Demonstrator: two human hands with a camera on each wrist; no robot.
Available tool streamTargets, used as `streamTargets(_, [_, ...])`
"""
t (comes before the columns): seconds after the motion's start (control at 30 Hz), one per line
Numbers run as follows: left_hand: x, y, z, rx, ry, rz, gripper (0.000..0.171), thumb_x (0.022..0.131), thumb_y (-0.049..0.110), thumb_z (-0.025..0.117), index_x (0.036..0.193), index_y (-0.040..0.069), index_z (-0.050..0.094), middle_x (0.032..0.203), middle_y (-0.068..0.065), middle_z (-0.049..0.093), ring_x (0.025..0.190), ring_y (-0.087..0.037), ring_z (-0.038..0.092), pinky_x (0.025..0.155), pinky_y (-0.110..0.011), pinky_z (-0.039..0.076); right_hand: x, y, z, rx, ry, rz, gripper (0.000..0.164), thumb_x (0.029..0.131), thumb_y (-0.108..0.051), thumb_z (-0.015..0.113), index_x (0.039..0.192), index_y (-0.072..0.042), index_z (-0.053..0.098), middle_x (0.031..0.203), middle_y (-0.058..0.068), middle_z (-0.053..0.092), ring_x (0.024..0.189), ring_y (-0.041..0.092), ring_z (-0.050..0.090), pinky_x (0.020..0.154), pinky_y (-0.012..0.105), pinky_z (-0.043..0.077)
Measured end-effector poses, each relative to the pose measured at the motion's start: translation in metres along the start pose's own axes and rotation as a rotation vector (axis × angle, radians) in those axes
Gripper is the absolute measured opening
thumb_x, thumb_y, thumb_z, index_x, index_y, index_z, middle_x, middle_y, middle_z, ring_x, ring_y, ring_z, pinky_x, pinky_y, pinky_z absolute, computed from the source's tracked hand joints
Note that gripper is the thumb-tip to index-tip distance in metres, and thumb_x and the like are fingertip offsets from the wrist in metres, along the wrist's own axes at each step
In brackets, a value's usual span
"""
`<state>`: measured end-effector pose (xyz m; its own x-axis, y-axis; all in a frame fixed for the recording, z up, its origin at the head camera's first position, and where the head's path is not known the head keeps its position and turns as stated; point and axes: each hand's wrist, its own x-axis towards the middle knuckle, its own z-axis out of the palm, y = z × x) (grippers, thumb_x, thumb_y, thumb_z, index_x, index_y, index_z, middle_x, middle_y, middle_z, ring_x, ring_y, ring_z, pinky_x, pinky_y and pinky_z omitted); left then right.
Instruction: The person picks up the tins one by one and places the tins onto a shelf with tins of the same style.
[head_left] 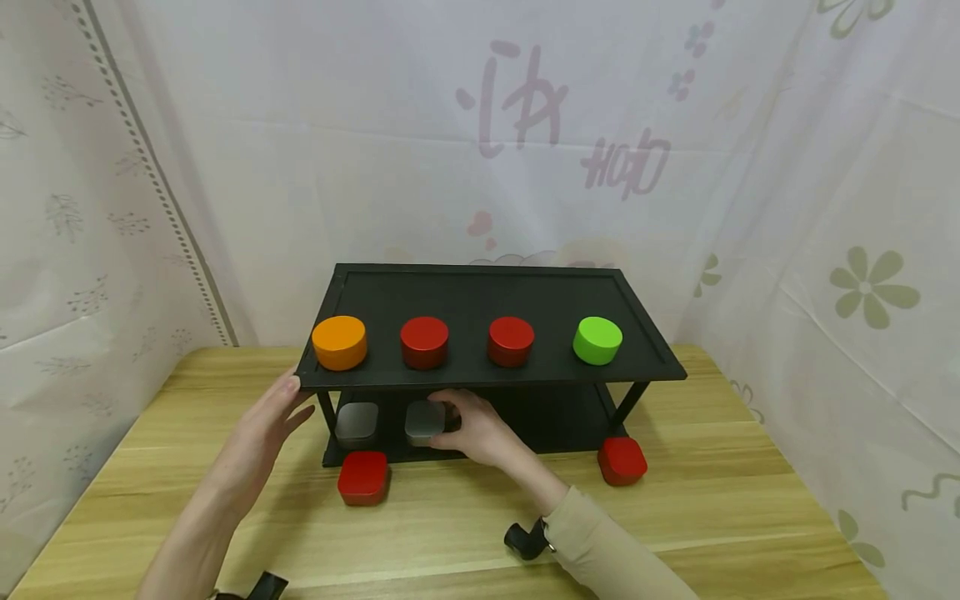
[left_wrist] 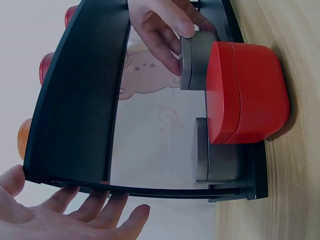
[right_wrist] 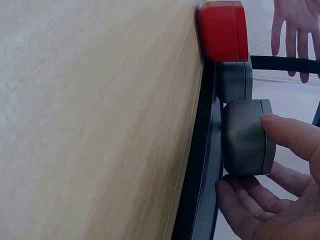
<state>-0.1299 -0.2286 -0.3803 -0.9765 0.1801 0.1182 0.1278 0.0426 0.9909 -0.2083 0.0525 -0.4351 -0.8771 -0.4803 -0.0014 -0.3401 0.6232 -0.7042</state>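
A black two-tier rack (head_left: 480, 300) stands on the wooden table. My right hand (head_left: 480, 429) reaches onto its lower tier and grips a grey square tin (head_left: 424, 421), thumb on the lid edge and fingers round the far side. Left of it on the same tier sits a second grey tin (head_left: 357, 422). At the rack's left end is my left hand (head_left: 255, 437), its fingers stretched out and touching the edge of the upper board (left_wrist: 80, 95). A red square tin (head_left: 364, 479) stands on the table just in front of the second grey tin.
Along the upper board's front stand an orange round tin (head_left: 340, 343), two red round tins (head_left: 424, 343) and a green round tin (head_left: 597, 341). Another red square tin (head_left: 622, 461) is by the rack's right front corner. A patterned white curtain (head_left: 375, 183) hangs behind.
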Motion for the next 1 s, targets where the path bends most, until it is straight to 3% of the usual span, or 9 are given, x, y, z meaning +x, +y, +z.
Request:
streamTargets(0.67, [0.0010,0.0006,-0.0003,-0.007,-0.003,0.023,0.047,0.104,0.033,0.024,0.150,0.020,0.026,0.154,0.006,0.026,0.128,0.005,0.036,0.097,-0.011,0.036,0.0063,0.0044,0.0068,0.016,-0.019,0.006,0.058,0.076,-0.027,0.078,0.129,-0.019,0.055,0.120,0.005,0.058,0.101,0.016,0.058,0.079,0.025,0.049])
streamTargets(1.0, [0.0005,0.0010,-0.0012,0.004,-0.001,-0.006,0.048,0.104,0.036,0.024,0.150,0.023,0.024,0.155,0.004,0.023,0.128,0.005,0.035,0.097,-0.010,0.036,0.0074,0.0036,0.0092,0.000,-0.038,0.026,0.056,0.081,-0.031,0.073,0.133,-0.024,0.052,0.124,0.001,0.056,0.103,0.015,0.055,0.083,0.026,0.048])
